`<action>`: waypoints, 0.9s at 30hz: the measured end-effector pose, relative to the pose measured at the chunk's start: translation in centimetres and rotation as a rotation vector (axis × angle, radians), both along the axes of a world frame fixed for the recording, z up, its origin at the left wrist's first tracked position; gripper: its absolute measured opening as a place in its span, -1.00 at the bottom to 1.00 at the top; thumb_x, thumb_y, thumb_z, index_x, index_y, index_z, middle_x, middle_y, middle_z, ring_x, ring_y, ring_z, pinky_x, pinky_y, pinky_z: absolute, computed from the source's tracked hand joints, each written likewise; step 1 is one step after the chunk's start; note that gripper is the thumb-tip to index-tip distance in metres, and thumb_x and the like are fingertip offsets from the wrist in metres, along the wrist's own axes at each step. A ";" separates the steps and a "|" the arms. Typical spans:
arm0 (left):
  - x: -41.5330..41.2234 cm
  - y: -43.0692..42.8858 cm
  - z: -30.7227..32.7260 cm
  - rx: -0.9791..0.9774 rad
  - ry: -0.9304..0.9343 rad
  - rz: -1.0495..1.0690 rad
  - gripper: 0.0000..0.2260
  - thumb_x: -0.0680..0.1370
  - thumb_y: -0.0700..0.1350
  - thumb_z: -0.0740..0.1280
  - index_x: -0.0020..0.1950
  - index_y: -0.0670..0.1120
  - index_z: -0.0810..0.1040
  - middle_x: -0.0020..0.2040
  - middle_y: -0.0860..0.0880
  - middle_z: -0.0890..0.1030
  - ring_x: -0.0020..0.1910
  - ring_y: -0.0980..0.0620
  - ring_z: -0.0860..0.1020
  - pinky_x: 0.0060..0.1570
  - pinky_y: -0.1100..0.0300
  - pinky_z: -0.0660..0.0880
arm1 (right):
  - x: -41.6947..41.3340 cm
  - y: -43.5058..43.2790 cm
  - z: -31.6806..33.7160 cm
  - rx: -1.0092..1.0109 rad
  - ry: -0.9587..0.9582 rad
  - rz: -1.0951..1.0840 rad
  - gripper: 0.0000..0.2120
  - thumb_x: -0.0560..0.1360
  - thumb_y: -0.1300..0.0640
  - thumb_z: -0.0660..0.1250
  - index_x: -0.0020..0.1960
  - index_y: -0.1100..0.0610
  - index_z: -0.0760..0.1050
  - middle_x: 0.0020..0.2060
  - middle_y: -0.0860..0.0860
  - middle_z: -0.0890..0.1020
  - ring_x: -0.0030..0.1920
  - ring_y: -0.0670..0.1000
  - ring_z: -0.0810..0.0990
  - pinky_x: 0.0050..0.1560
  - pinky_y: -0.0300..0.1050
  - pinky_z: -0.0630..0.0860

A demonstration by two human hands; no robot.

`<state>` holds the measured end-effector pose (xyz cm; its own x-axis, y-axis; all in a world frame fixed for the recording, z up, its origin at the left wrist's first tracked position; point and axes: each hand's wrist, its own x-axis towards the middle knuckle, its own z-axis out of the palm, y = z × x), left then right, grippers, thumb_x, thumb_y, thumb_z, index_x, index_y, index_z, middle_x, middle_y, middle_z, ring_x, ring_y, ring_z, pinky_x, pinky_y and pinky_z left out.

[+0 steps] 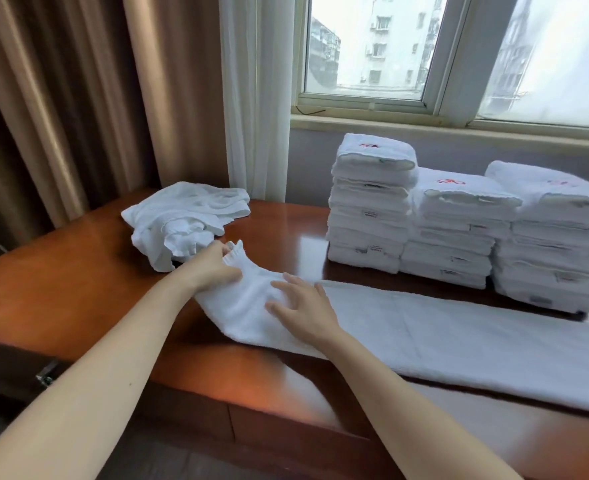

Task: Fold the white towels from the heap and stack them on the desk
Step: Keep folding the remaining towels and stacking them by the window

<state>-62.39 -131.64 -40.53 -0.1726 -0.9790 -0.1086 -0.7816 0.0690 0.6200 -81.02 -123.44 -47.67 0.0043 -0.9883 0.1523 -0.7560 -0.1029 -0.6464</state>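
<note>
Both hands (213,268) (303,306) at towel (459,336) edge — heap (179,220) perhaps touching

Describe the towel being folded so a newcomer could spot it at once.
On the brown desk under the window, in front of three folded stacks, lies one long towel. Unlike the crumpled heap at back left, it is spread flat, the left hand gripping its end and the right hand resting on it.

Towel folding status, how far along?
Done: three stacks of folded white towels stand back right on the brown wooden desk. In hand: a long white towel lies across the desk, the left grip pinching its bunched end, the right grip flat on it. Left: that fold, plus the small crumpled white towel heap back left.
</note>
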 end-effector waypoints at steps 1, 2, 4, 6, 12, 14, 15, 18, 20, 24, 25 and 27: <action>-0.6 0.5 0.6 -0.026 0.042 -0.047 -0.71 0.47 -0.08 0.40 0.13 0.00 0.41 -0.01 0.07 0.51 -0.07 0.14 0.50 -0.20 0.24 0.39 | -0.3 0.3 0.7 0.008 -0.197 -0.025 -0.59 0.55 -0.09 0.27 0.38 -0.05 0.49 0.41 -0.11 0.45 0.44 -0.08 0.34 0.43 -0.07 0.25; -1.4 1.1 1.2 -0.050 0.083 -0.099 -0.58 0.47 -0.07 0.42 0.28 0.04 0.38 0.05 0.07 0.51 0.01 0.13 0.50 -0.13 0.24 0.42 | -0.7 0.7 1.5 0.009 -0.386 -0.050 -0.62 0.56 -0.06 0.28 0.35 -0.02 0.52 0.33 -0.11 0.53 0.35 -0.09 0.46 0.29 -0.16 0.38; -3.5 2.4 2.4 -0.078 0.180 -0.216 -0.44 0.47 -0.04 0.46 0.43 0.05 0.34 0.11 0.10 0.53 0.03 0.19 0.51 -0.13 0.30 0.43 | -1.7 1.5 3.3 0.021 -0.676 -0.093 -0.68 0.58 -0.05 0.27 0.26 0.03 0.59 0.15 -0.05 0.65 0.14 -0.05 0.62 0.10 -0.17 0.51; -6.2 3.6 3.2 -0.082 0.241 -0.338 -0.42 0.48 -0.03 0.47 0.46 0.04 0.35 0.13 0.11 0.53 -0.02 0.19 0.53 -0.22 0.39 0.44 | -3.1 2.5 5.1 0.083 -0.879 -0.099 -0.65 0.59 -0.13 0.24 0.19 0.06 0.62 0.04 0.02 0.70 0.04 0.03 0.68 0.07 -0.01 0.62; -14.8 6.6 4.2 0.019 0.382 -0.508 -0.62 0.60 0.11 0.30 0.41 0.10 0.45 0.22 0.09 0.55 -0.04 0.21 0.60 -0.28 0.34 0.52 | -9.9 6.4 8.5 0.149 -1.054 0.015 -0.57 0.57 -0.19 0.25 0.27 0.07 0.57 0.12 0.10 0.68 0.15 0.12 0.65 0.14 0.11 0.59; -17.2 7.7 4.1 0.169 0.533 -0.518 -0.62 0.65 0.23 0.09 0.35 0.09 0.45 0.18 0.05 0.61 -0.21 0.13 0.66 -0.37 0.25 0.55 | -12.2 7.7 8.8 0.150 -1.104 0.000 -0.56 0.57 -0.11 0.24 0.32 0.14 0.53 0.10 0.14 0.65 0.12 0.14 0.63 0.15 0.08 0.52; -18.2 8.0 4.0 0.229 0.588 -0.514 -0.57 0.65 0.26 0.01 0.36 0.08 0.41 0.18 0.02 0.63 -0.22 0.05 0.68 -0.38 0.22 0.54 | -13.3 8.3 8.7 0.157 -1.131 -0.008 -0.57 0.57 -0.03 0.24 0.32 0.20 0.52 0.07 0.16 0.63 0.10 0.15 0.61 0.14 0.06 0.48; -20.7 8.8 2.9 0.315 0.697 -0.504 -0.57 0.66 0.25 -0.04 0.35 0.04 0.36 0.15 -0.04 0.67 -0.23 -0.04 0.67 -0.39 0.21 0.51 | -16.1 9.9 8.0 0.116 -1.056 -0.154 -0.76 0.51 0.26 0.25 0.12 0.27 0.60 -0.10 0.17 0.63 -0.11 0.11 0.63 -0.09 -0.07 0.52; -22.1 9.3 1.9 0.302 0.761 -0.466 -0.60 0.69 0.17 0.00 0.32 -0.04 0.42 0.12 -0.10 0.67 -0.27 0.00 0.65 -0.39 0.23 0.50 | -17.4 10.9 7.4 0.068 -0.987 -0.276 -0.74 0.47 0.44 0.17 -0.01 0.27 0.59 -0.19 0.16 0.63 -0.23 0.07 0.63 -0.22 -0.14 0.56; -23.8 9.6 -1.3 -0.114 0.472 -0.428 -0.69 0.70 -0.01 0.07 0.30 -0.04 0.51 0.27 -0.06 0.59 0.12 0.03 0.57 0.11 0.11 0.52 | -19.6 12.1 5.9 0.069 -0.857 -0.461 -0.77 0.43 0.47 0.19 -0.08 0.23 0.54 -0.22 0.13 0.62 -0.32 0.05 0.61 -0.33 -0.16 0.54; -23.7 9.6 -2.3 -0.241 0.304 -0.440 -0.67 0.69 -0.01 0.07 0.35 -0.02 0.51 0.31 -0.01 0.56 0.26 0.03 0.51 0.26 0.06 0.44 | -20.0 12.3 5.4 0.083 -0.806 -0.498 -0.78 0.42 0.45 0.21 -0.04 0.23 0.53 -0.18 0.14 0.61 -0.28 0.07 0.60 -0.28 -0.13 0.52; -23.6 9.6 -4.3 -0.409 -0.044 -0.482 -0.62 0.68 0.02 0.04 0.45 0.01 0.42 0.44 0.01 0.44 0.45 -0.01 0.33 0.43 0.02 0.24 | -20.6 12.4 4.5 0.120 -0.685 -0.569 -0.66 0.43 0.41 0.27 0.18 0.21 0.47 0.00 0.16 0.59 -0.13 0.11 0.59 -0.18 -0.09 0.50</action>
